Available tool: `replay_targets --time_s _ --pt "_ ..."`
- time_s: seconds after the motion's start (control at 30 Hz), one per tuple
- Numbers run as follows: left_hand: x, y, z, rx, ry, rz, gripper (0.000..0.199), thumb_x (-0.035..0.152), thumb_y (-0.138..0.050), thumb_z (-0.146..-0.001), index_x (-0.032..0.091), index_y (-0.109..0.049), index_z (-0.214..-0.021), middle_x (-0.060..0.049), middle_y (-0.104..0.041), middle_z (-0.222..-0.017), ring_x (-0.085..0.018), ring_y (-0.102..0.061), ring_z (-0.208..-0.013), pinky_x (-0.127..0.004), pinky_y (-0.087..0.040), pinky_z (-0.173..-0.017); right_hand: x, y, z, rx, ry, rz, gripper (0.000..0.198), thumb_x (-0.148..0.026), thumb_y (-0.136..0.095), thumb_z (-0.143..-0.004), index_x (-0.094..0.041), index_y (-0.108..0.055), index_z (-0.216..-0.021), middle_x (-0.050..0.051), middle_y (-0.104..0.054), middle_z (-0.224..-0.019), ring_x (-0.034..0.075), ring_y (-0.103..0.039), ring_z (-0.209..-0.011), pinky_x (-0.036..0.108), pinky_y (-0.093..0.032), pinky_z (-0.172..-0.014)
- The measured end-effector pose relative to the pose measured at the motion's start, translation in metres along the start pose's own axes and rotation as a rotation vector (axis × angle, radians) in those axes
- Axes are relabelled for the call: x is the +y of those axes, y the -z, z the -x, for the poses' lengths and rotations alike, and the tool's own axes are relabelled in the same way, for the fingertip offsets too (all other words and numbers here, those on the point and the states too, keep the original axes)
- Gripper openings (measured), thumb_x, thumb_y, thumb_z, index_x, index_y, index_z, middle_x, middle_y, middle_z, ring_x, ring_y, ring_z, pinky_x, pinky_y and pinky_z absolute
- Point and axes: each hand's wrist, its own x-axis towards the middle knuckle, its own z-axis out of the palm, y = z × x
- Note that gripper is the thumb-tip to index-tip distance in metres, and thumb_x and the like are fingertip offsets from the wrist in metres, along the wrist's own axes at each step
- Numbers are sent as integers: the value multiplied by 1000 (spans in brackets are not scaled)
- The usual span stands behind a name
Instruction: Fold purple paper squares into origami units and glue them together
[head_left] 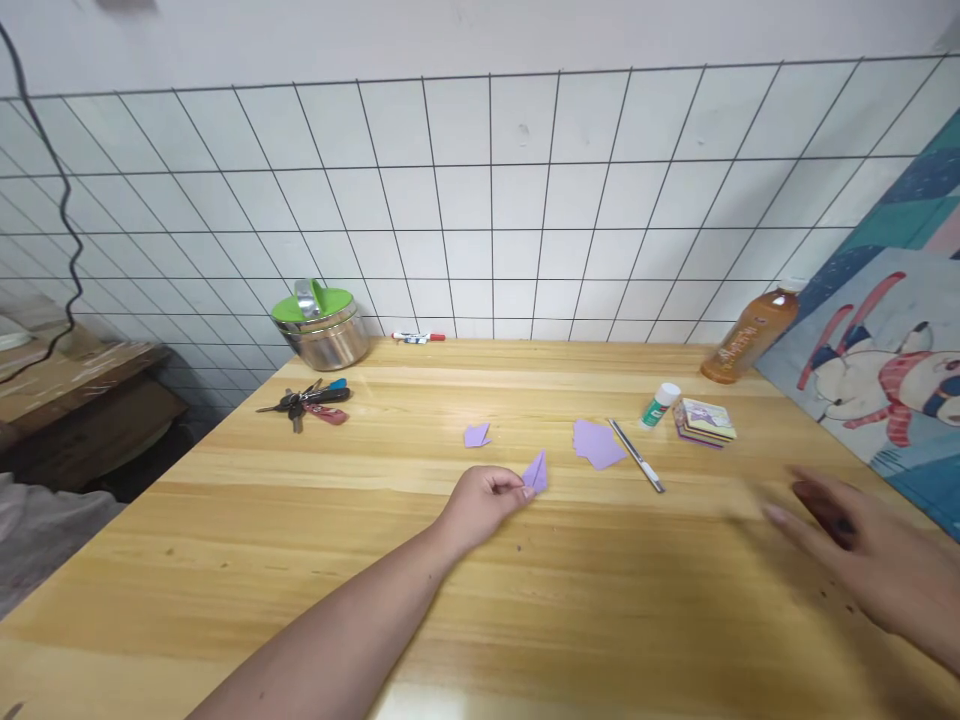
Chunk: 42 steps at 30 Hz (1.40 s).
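My left hand (487, 500) pinches a small folded piece of purple paper (538, 470) between thumb and fingers, just above or on the wooden table. A crease runs along the paper, which comes to a point at the top. Behind it lies a smaller folded purple paper (476, 435). To its right, a larger flat purple paper shape (598, 444) rests beside a white and grey pen (636, 455). My right hand (862, 550) is off to the right over the table, slightly blurred, its thumb and fingers apart and nothing plainly held.
A glue stick (660, 406) stands near a stack of small paper cards (705, 422). An amber drink bottle (752, 333) stands at the back right. At the back left are a green-lidded metal pot (322, 328), a bunch of keys (304, 402) and markers (418, 338). Tiled wall behind.
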Motion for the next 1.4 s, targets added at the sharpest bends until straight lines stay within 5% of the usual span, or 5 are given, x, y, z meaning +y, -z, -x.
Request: replay_targets --time_s 0.17,0.33,0.53,0.9,1.4 --pt "2 -1 3 51 -38 30 27 39 -65 -68 13 -63 -60 3 -47 -52 -9 -40 -51 -21 -29 -51 -139 -46 19 -442 175 -303 43 -51 -48 -79 -24 -61 -109 8 -66 -101 25 -61 -89 36 -48 -72" --pt "2 0 6 42 -77 22 28 40 -64 -71 12 -65 -63 1 -53 -54 -10 -44 -52 -22 -32 -52 -194 -103 19 -468 363 -434 26 -38 -46 -84 -21 -66 -88 4 -68 -88 19 -59 -85 30 -43 -76" --pt "10 3 6 22 -83 52 32 42 -60 -75 13 -63 -88 -6 -65 -81 -16 -57 -71 -24 -41 -61 -194 -123 19 -322 427 -332 29 -28 -35 -91 -19 -54 -70 2 -59 -73 17 -53 -73 27 -37 -67" --pt "1 4 4 -85 -67 46 23 35 -64 -73 12 -62 -70 -3 -64 -70 -14 -56 -66 -24 -42 -64 -190 -120 25 -405 629 -221 28 -27 -31 -94 -19 -50 -75 3 -56 -77 16 -50 -76 27 -36 -69" --pt "5 5 5 -23 -73 -10 25 37 -61 -74 13 -57 -67 2 -52 -61 -10 -45 -57 -21 -35 -57 -189 -114 30 -417 546 -220 15 -24 -47 -85 -24 -60 -91 0 -65 -83 15 -57 -75 24 -36 -63"
